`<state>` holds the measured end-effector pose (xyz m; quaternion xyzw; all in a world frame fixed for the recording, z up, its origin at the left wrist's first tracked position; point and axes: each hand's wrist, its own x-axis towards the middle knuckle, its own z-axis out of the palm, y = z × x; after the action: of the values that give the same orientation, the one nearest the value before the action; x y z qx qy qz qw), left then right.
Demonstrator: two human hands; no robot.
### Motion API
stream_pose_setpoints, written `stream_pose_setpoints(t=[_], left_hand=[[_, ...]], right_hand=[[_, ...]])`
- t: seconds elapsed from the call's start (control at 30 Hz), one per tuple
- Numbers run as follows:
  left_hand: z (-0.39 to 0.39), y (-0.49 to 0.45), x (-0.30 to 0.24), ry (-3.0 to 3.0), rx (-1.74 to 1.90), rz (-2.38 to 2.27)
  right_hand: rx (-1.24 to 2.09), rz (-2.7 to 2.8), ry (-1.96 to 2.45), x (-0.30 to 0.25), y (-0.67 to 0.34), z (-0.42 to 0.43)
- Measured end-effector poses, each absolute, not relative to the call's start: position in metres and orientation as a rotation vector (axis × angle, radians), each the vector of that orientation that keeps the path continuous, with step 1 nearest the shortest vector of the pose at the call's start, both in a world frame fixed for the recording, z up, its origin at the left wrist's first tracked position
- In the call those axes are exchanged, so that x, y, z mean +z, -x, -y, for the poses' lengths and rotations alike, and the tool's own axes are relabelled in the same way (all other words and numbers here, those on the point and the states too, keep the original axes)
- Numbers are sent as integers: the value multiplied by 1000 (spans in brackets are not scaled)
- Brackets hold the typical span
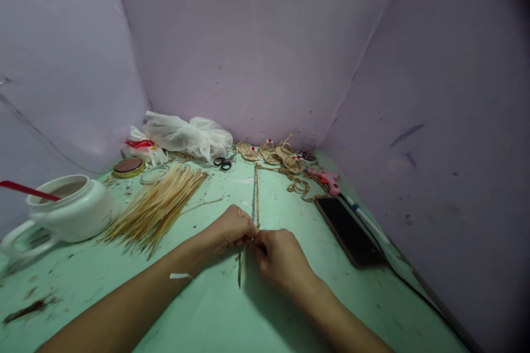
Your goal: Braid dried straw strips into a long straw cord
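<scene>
Left fingers (247,224) and right fingers (265,239) were pinched together on a skinny cord (257,198), messy green table (207,309) underneath, purplish wall (269,55) far back.

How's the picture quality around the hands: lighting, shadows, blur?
Head view: dim, soft light; head view: a shadow spreads over the pale green tabletop beneath the bare right hand; head view: fine detail is soft where the thin tan cord meets the bare left hand; head view: the upper right corner darkens to black.
</scene>
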<state>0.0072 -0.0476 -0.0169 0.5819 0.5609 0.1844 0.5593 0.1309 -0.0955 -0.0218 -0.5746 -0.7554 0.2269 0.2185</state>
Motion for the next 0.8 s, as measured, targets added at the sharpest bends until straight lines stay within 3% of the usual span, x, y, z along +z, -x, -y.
stream_pose_setpoints(t=[0.2,0.37,0.8], left_hand=[[44,-5,-18,-1291,512,-1262],[44,-5,-20,-1282,497,-1250],[42,2,-22,-1637,338,-1294]], right_hand=[[927,1616,1605,-20,-151,72],[1610,1226,1431,-25,-141,68],[1530,1273,1479,-35,-140,66]])
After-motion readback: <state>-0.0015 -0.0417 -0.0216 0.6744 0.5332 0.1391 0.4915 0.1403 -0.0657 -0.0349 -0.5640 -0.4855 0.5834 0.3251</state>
